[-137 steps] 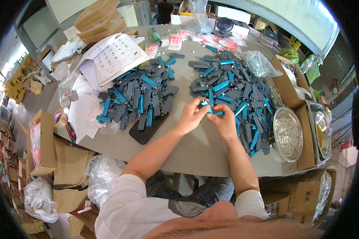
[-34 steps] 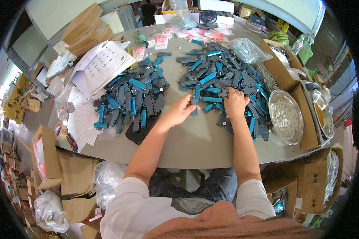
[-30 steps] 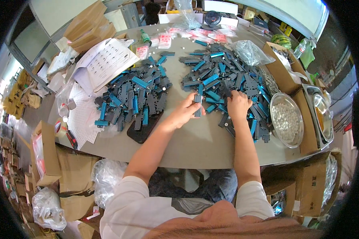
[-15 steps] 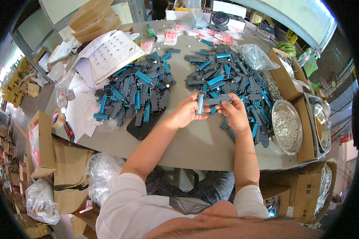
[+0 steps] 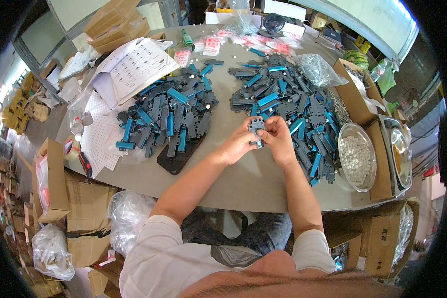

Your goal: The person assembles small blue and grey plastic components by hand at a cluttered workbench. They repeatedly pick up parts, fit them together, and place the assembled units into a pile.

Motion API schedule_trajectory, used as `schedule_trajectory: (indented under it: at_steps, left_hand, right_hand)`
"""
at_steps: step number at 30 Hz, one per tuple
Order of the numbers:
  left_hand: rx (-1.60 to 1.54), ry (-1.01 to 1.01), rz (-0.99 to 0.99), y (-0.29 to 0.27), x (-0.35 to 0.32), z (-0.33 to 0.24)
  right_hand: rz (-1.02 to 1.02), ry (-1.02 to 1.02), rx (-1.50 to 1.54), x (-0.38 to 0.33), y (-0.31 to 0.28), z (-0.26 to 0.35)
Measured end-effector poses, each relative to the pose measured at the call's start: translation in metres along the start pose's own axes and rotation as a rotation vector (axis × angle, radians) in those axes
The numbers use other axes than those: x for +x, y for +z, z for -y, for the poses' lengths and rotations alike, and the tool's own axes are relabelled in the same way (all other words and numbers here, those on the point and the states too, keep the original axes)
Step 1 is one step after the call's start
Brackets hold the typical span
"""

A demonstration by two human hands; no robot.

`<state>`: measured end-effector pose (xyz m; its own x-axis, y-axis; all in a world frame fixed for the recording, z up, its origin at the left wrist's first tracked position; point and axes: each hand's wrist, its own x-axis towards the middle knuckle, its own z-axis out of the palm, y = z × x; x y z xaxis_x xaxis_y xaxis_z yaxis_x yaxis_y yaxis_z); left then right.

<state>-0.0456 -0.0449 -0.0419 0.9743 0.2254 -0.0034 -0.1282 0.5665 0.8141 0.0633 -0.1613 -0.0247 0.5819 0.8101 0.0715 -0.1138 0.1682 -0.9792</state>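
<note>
Close together over the table's middle, both hands grip one small dark grey plastic part (image 5: 256,127), an oblong piece with lobed edges and a pale lower end. My left hand (image 5: 238,143) pinches it from the left side. From the right, my right hand (image 5: 278,142) is closed on it, thumb lying across its face. Fingers hide its back and much of its outline. Beyond my right hand spreads a heap of similar grey and blue parts (image 5: 268,99). A second such heap (image 5: 169,116) lies to the left, partly over a black phone-like slab (image 5: 176,160).
On the right stand a metal bowl of white pellets (image 5: 356,158) and an open cardboard box (image 5: 355,102). Printed sheets (image 5: 139,69), a tape roll (image 5: 71,147) and a red-black cutter (image 5: 85,164) lie left. Farther back are a green bottle (image 5: 187,38) and a small fan (image 5: 274,23).
The hands have come together. A blue-and-grey part in the left and a grey part in the right were apart; now a grey face shows between the fingers of both.
</note>
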Motion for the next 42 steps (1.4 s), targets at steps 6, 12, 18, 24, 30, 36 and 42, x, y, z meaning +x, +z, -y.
schedule_trajectory:
  at_steps: [6,12,18,24,30,36,42]
  left_hand:
    - [-0.122,0.047,-0.032,0.0,0.001,0.0]
    - [0.003,0.072,-0.079,0.01,0.0,0.001]
    - [0.116,0.213,-0.045,0.007,0.003,0.005]
    - [0.095,0.34,-0.072,0.005,0.005,0.009]
    - [-0.097,0.439,-0.051,0.006,0.005,-0.005]
    - [-0.186,0.402,-0.064,0.006,0.002,-0.008]
    - [-0.188,0.4,-0.122,0.008,0.003,-0.006]
  right_hand:
    - [-0.032,-0.115,-0.048,0.001,0.003,-0.007]
    - [-0.077,-0.092,-0.261,0.0,0.003,-0.01]
    - [-0.178,-0.041,-0.35,-0.002,0.005,-0.01]
    - [-0.191,-0.318,-0.719,-0.01,0.022,0.004]
    - [-0.094,-0.25,-0.617,-0.009,0.016,-0.006]
    - [0.042,-0.18,-0.706,-0.008,0.014,-0.008]
    - [-0.076,-0.407,-0.827,-0.012,0.025,-0.004]
